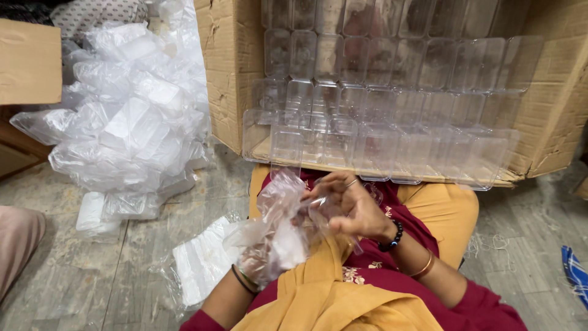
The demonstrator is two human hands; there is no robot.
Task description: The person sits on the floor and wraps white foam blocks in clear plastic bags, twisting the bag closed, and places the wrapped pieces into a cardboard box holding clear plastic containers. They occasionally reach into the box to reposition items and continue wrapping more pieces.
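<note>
Person sat on the floor, head view looking down at their lap. Left hand [269, 254] was inside or behind a clear plastic bag [282, 214], wrapped in the film, fingers curled on it from within; exact curl hard to tell through the crinkled plastic. Right hand [349, 205] was half closed, fingertips pinching the upper edge of the same bag, palm turned toward the left hand. A pale flat shape showed inside the bag, possibly a small clear container, could not tell for sure. Bag sat over the lap, just above a mustard-yellow scarf [331, 294], between the two hands and close to the body. Right wrist wore a black bead bracelet [394, 238] and a thin gold bangle [424, 266]; a dark band [242, 282] was on the left wrist. Just ahead of the knees lay a big cardboard box [236, 67] tipped on its side, opening toward the person, packed with rows of stacked clear plastic containers [380, 104]; front row reached the box lip, near the right hand but apart from it. To the left on the grey floor [110, 282] was a heap of bagged clear containers [131, 116] in crumpled film. A flat stack of empty plastic bags [202, 260] lay on the floor beside the left forearm. Another cardboard flap [27, 61] at upper left. Blue checked cloth [576, 273] at right edge.
</note>
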